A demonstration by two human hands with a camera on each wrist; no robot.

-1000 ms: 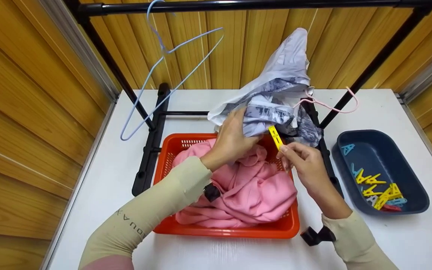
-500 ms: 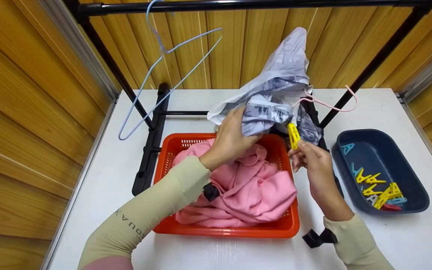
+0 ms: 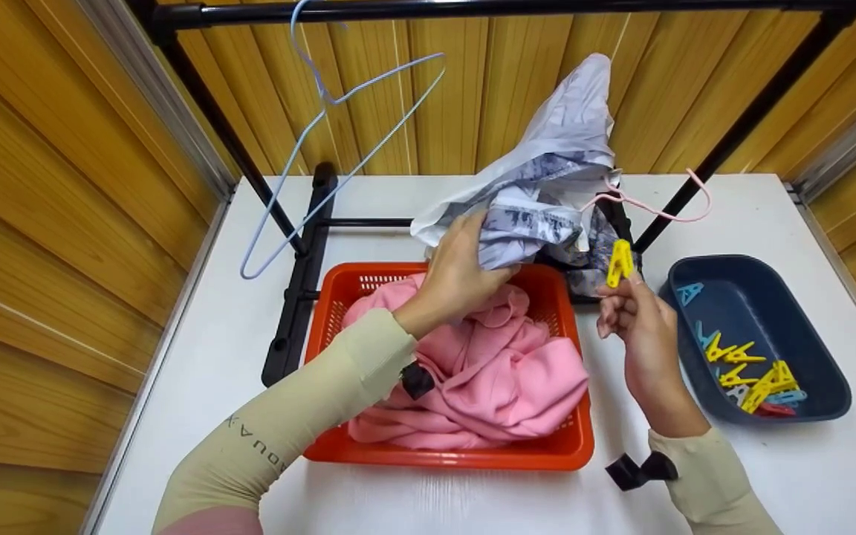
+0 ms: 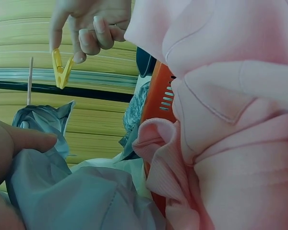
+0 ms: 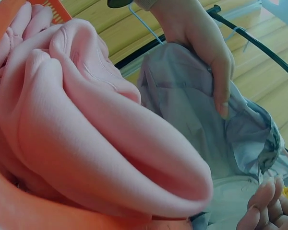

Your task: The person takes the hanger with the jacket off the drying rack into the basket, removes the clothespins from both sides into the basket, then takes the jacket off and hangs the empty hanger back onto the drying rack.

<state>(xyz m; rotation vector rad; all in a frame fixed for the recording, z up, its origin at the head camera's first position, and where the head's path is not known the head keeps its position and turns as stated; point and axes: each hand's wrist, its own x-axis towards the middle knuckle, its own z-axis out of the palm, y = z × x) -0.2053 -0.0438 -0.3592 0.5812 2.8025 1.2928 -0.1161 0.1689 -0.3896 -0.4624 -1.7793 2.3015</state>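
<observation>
My left hand [image 3: 465, 264] grips a bunched grey-and-white patterned garment [image 3: 547, 178] above the back of the red basket [image 3: 446, 461]. A pink wire hanger [image 3: 655, 209] pokes out of the garment on its right side. Between thumb and forefinger, my right hand [image 3: 647, 334] pinches a yellow clothespin [image 3: 620, 264], held up right of the garment. In the left wrist view the clothespin [image 4: 62, 69] points downward, its handles squeezed by the fingertips. Pink cloth [image 3: 472, 371] fills the basket below my left forearm.
A dark blue bin [image 3: 755, 290] at the right holds several yellow, blue and other clothespins. A black rack [image 3: 472, 10] frames the work area, with a blue wire hanger [image 3: 339, 167] hanging from its bar at the left. Wood-look panels [image 3: 27, 223] enclose the sides and back.
My right hand has moved to the right with the clothespin, away from the garment and toward the bin. The clothespin has turned, showing its side. My left hand stays in place on the garment.
</observation>
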